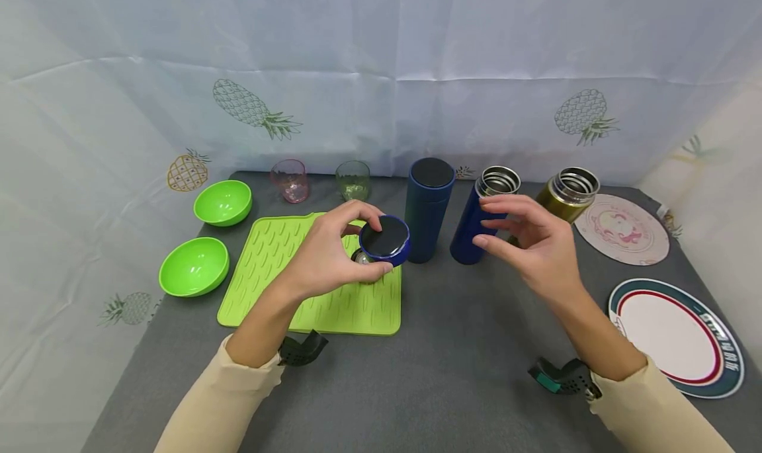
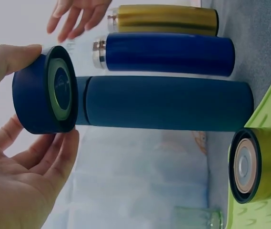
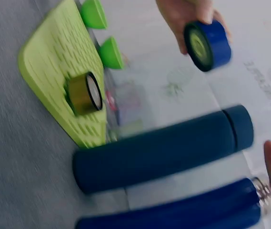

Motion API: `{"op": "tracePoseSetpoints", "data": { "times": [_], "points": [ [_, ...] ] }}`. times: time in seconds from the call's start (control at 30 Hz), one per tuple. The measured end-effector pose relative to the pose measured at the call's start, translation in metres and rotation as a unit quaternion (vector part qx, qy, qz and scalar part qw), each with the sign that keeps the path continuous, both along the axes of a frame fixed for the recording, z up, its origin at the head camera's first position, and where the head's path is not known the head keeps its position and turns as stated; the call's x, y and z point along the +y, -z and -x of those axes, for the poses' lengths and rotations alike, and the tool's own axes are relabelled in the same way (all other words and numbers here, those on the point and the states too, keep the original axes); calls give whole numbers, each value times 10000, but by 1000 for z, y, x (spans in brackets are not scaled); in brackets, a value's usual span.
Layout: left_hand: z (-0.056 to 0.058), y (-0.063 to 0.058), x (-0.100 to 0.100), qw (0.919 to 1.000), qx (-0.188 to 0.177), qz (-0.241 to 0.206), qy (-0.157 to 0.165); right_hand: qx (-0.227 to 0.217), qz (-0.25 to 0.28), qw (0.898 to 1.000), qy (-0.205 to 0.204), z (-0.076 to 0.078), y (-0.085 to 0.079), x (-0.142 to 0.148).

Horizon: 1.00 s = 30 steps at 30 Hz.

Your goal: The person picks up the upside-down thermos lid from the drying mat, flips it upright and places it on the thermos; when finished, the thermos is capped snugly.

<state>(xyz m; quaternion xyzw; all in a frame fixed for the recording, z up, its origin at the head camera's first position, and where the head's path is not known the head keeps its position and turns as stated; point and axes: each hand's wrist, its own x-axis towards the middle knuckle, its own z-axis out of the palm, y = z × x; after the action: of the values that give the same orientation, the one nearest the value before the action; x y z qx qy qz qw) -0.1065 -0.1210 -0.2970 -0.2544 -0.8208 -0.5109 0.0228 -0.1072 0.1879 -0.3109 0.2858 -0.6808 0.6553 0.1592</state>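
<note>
A blue bottle lid (image 1: 385,237) with a black top is held between the thumb and fingers of my left hand (image 1: 336,245), above the green mat. Its pale inner seal shows in the left wrist view. My right hand (image 1: 532,245) hovers in front of the open blue thermos (image 1: 474,221), fingers parted and nothing between them. A capped dark teal thermos (image 1: 427,215) stands between the hands. Behind the right hand is an open gold thermos (image 1: 562,198). The gold lid (image 2: 264,164) lies on the mat with its seal upward, mostly hidden by the left hand in the head view.
The green ribbed mat (image 1: 256,288) lies left of centre. Two green bowls (image 1: 223,203) stand at the left edge. A pink glass (image 1: 290,180) and a greenish glass (image 1: 354,180) are at the back. A pink round mat (image 1: 622,229) and a white oval plate (image 1: 673,334) lie at right.
</note>
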Motion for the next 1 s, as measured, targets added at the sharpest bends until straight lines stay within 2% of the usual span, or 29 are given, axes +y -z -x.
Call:
{"op": "tracePoseSetpoints", "data": {
  "times": [0.13, 0.4, 0.53, 0.77, 1.0],
  "points": [
    [0, -1, -1, 10000, -13, -45, -16, 188, 344, 9989, 254, 3, -3, 13],
    [-2, -2, -3, 10000, -3, 25, -29, 23, 170, 9969, 763, 9, 4, 26],
    [-3, -3, -4, 9999, 30, 78, -58, -534, -205, 9930, 1032, 12, 11, 26],
    [-3, -3, -4, 9998, 150, 120, -62, -1610, -850, 9747, 1299, 22, 19, 23],
    [-3, -2, -4, 9997, 204, 93, -38, -1989, -1027, 9642, 1419, 31, 21, 19]
  ]
}}
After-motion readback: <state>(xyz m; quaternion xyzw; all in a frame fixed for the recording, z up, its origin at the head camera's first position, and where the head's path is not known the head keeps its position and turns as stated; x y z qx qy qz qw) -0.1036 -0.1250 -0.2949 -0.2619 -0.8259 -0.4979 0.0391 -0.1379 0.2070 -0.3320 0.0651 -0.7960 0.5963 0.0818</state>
